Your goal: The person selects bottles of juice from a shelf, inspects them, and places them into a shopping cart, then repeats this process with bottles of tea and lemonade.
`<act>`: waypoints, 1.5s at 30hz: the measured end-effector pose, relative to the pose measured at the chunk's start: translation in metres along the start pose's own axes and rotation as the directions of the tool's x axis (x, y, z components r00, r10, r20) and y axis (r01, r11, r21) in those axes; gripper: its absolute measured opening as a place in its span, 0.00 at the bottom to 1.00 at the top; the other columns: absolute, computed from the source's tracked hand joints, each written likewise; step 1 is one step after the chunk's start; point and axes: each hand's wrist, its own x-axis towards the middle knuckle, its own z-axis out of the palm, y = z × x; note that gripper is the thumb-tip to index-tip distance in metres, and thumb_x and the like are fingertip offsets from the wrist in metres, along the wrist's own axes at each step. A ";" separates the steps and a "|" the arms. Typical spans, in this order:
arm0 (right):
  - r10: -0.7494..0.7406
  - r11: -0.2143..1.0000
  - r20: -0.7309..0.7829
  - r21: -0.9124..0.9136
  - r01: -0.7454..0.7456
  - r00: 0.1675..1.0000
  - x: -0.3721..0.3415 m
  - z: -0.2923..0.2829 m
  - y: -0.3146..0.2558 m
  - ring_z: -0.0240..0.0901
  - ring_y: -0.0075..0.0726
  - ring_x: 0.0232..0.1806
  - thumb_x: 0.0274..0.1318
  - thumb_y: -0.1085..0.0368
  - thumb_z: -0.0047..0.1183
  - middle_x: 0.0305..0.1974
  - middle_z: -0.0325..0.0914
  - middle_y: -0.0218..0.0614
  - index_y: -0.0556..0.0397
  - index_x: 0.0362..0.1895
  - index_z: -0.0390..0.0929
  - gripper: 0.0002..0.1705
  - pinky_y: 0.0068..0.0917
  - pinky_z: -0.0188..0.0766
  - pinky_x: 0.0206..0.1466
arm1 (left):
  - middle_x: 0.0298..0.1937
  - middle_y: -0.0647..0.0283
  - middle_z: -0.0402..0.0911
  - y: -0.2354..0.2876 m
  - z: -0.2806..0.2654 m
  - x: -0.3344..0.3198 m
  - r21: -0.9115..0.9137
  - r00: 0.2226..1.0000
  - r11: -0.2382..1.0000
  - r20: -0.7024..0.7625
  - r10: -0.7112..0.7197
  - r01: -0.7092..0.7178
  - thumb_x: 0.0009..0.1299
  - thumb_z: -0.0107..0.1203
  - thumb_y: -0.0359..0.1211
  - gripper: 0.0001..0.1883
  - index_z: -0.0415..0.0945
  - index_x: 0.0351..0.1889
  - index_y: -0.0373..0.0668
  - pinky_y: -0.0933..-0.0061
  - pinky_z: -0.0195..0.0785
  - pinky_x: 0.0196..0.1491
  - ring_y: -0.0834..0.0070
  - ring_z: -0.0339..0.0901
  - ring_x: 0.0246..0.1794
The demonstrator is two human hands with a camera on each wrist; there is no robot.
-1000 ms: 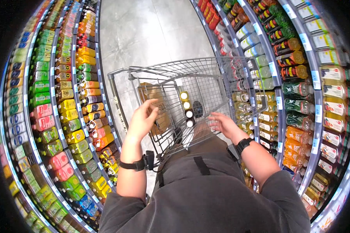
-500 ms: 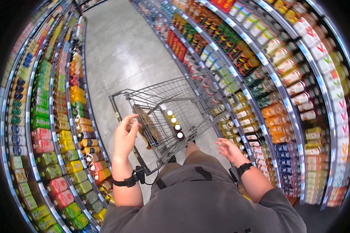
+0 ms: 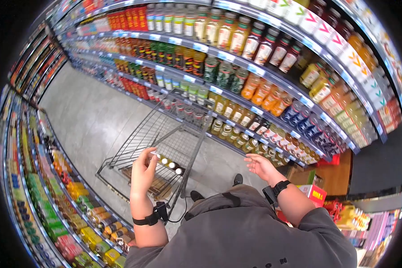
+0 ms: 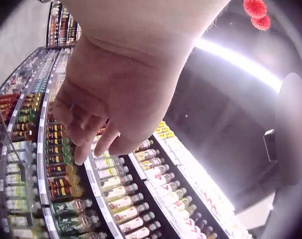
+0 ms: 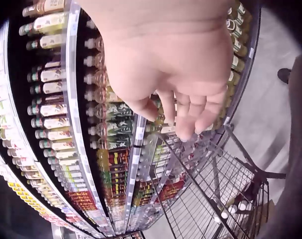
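Note:
My left hand [image 3: 143, 172] is raised over the near side of a wire shopping cart [image 3: 125, 143], its fingers loosely bent. Nothing shows between those fingers in the left wrist view, where the hand [image 4: 116, 89] hangs in front of shelves. To the right of the cart, my right hand [image 3: 261, 169] is held in the air, palm partly up and holding nothing. In the right wrist view the relaxed fingers [image 5: 188, 124] overlap the shelf bottles and cart frame. Inside the cart stand several bottles [image 3: 172, 165] with white caps, beside a brown cardboard box [image 3: 161, 187].
Long shelves of drink bottles [image 3: 228, 33] run along the far and right side. Another shelf row [image 3: 53, 214] lines the left. Grey floor [image 3: 76, 107] stretches ahead of the cart. Stacked boxed goods [image 3: 315, 194] stand at the right, behind my right arm.
The view has swung to the right, so the right-hand shelves now lie across the front. The cart appears turned and farther left. Both hands stay raised and hold nothing.

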 end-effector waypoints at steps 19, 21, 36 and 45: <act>-0.235 0.968 -0.256 0.021 0.248 0.938 -0.181 -0.218 -0.038 0.79 0.30 0.47 0.75 0.61 0.48 0.60 0.81 0.37 0.50 0.66 0.75 0.20 0.28 0.75 0.51 | 0.36 0.62 0.83 0.203 0.319 0.062 -0.018 0.840 0.954 0.469 0.272 -0.299 0.74 0.60 0.29 0.16 0.79 0.60 0.40 0.75 0.64 0.29 0.81 0.68 0.23; -0.251 0.967 -0.264 -0.019 0.255 0.931 -0.197 -0.235 -0.051 0.79 0.30 0.48 0.75 0.60 0.49 0.60 0.81 0.36 0.48 0.66 0.76 0.20 0.29 0.74 0.52 | 0.39 0.61 0.84 0.219 0.353 0.063 -0.046 0.812 0.942 0.495 0.310 -0.331 0.74 0.60 0.29 0.17 0.79 0.60 0.39 0.74 0.66 0.30 0.79 0.69 0.24; -0.436 0.878 -0.080 -0.259 0.403 0.897 -0.190 -0.247 -0.163 0.77 0.26 0.47 0.74 0.64 0.49 0.61 0.80 0.34 0.52 0.70 0.72 0.23 0.28 0.75 0.52 | 0.47 0.62 0.81 0.278 0.434 0.096 -0.007 0.747 0.894 0.546 0.378 -0.448 0.74 0.60 0.27 0.18 0.78 0.61 0.39 0.77 0.68 0.31 0.81 0.71 0.26; -0.598 0.727 0.050 -0.385 0.568 0.800 -0.156 -0.194 -0.276 0.77 0.23 0.50 0.71 0.73 0.52 0.64 0.76 0.31 0.51 0.81 0.56 0.38 0.27 0.75 0.56 | 0.55 0.61 0.78 0.347 0.470 0.186 -0.195 0.667 0.808 0.475 0.574 -0.556 0.73 0.57 0.23 0.20 0.75 0.64 0.38 0.81 0.63 0.35 0.84 0.67 0.30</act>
